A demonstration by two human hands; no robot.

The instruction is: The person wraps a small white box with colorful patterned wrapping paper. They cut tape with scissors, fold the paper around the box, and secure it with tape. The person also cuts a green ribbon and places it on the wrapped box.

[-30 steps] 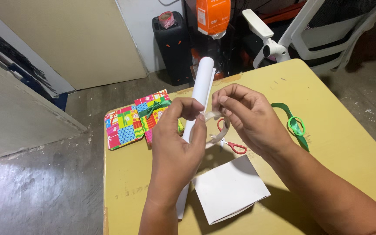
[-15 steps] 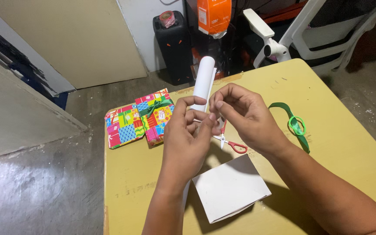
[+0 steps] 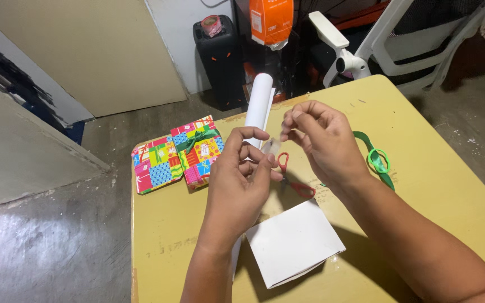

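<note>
Now my hands have drawn apart compared with half a second ago, when the fingertips were bunched together over the roll. My left hand (image 3: 241, 179) is raised above the table (image 3: 450, 185), thumb and forefinger curled, with a small clear strip of tape (image 3: 272, 147) stuck at its fingertip. My right hand (image 3: 322, 143) hovers just beside it, fingers loosely bent and pinching toward the tape; whether it actually grips the tape I cannot tell. The white roll (image 3: 259, 104) stands behind my hands, unchanged in place. Red scissors (image 3: 292, 177) lie on the table under my hands, just above the folded white sheet (image 3: 293, 244). A green ribbon (image 3: 378, 163) lies to the right of my right wrist. Two gifts (image 3: 178, 154) in bright patchwork paper sit at the table's left edge, as before.
</note>
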